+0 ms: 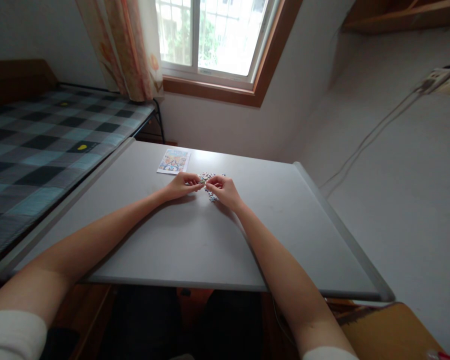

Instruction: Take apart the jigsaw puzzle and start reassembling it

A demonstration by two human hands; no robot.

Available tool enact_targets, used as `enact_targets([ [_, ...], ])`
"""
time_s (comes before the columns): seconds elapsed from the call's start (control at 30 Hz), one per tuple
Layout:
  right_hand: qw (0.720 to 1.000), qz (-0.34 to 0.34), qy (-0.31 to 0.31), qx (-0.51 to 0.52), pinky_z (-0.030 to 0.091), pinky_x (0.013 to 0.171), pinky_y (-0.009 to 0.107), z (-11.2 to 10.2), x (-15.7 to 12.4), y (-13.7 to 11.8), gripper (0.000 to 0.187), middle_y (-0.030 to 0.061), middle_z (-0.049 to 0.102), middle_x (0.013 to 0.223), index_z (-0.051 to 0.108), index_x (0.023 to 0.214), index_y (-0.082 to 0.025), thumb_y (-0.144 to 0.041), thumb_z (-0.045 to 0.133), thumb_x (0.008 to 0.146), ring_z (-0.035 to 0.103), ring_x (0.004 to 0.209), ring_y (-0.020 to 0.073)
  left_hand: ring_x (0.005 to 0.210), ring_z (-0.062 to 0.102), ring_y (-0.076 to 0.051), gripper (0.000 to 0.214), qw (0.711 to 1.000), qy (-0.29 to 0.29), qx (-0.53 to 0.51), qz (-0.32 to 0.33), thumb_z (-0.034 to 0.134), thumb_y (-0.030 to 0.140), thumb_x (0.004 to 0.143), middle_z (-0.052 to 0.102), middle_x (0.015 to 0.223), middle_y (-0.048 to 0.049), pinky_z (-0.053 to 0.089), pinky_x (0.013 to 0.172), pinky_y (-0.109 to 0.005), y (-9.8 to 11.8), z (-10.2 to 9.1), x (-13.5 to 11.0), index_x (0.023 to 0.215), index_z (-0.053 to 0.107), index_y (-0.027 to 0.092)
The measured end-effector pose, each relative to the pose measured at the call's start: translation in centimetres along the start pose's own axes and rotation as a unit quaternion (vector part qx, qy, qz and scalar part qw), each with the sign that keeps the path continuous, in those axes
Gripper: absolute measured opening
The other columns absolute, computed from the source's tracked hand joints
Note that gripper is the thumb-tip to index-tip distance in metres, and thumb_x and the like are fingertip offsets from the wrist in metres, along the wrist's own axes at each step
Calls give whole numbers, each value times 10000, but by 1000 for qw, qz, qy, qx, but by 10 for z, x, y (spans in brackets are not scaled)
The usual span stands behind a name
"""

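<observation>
Your left hand [182, 185] and your right hand [223, 190] met fingertip to fingertip on the far part of the grey worktop [195, 240]. Both were pinched on the small multicoloured flat pieces [207, 176], which lay in a little cluster between them. The colourful rectangular picture card [173, 161] lay just beside, to the left. With only this small cluster there, I judged the work was at an early stage.
</observation>
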State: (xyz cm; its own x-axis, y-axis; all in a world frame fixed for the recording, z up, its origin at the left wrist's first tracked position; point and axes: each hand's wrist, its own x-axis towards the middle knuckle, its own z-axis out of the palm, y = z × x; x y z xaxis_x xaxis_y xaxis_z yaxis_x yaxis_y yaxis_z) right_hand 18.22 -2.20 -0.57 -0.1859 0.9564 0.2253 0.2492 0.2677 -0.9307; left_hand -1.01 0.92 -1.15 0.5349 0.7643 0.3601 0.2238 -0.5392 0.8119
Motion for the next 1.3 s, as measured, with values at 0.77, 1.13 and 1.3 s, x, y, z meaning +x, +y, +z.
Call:
enact_targets([
  [0.77,994,-42,-6,-105,506,651,247,-1,-2,-2,108,36,719,737,717,762,-157,-225,634,764,646,667,134,515,457,-64,315,1000,-20,-2,-19,661,403,781,568,564,2,339,468,-172,0,-1,-1,684,647,104],
  [1.13,992,-45,-11,-117,492,640,244,1,-2,1,109,22,694,711,689,756,-164,-240,612,770,620,650,125,514,460,-67,325,999,-26,-7,-23,665,411,776,569,562,-1,348,471,-175,0,-1,-1,659,634,109],
  [1.3,990,-44,-9,-131,474,634,236,2,-1,3,100,9,671,687,671,742,-164,-228,597,765,598,638,116,523,481,-71,331,999,-34,-4,-24,651,413,790,591,574,-12,366,494,-184,-1,-2,0,655,633,111],
])
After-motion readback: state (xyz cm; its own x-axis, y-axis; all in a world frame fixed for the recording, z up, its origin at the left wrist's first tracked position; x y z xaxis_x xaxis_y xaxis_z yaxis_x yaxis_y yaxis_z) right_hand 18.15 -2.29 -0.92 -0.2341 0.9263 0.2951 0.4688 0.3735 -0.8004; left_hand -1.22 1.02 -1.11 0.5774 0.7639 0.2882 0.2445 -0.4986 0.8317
